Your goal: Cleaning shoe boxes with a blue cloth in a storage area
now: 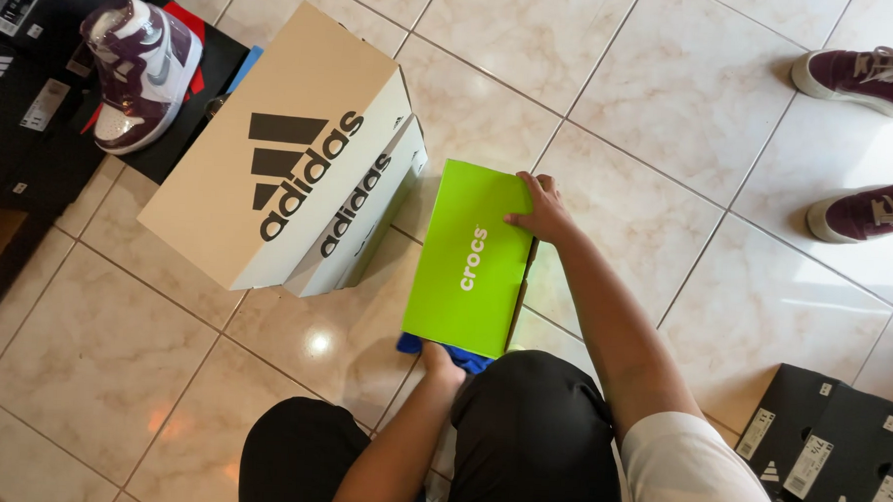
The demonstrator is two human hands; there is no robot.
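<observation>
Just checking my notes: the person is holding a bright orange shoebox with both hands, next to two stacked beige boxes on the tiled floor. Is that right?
Not quite. The shoebox is bright green, not orange, as the head view shows. The rest holds: the right hand is on its far edge, the left hand at its near end, and the two stacked beige boxes sit beside it on the tiled floor.

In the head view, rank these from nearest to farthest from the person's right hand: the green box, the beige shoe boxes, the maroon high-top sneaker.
From the right hand:
1. Green box, under the fingers, touching.
2. Beige shoe boxes, to its left, stacked on the floor.
3. Maroon high-top sneaker, far upper left, on black boxes.
</observation>
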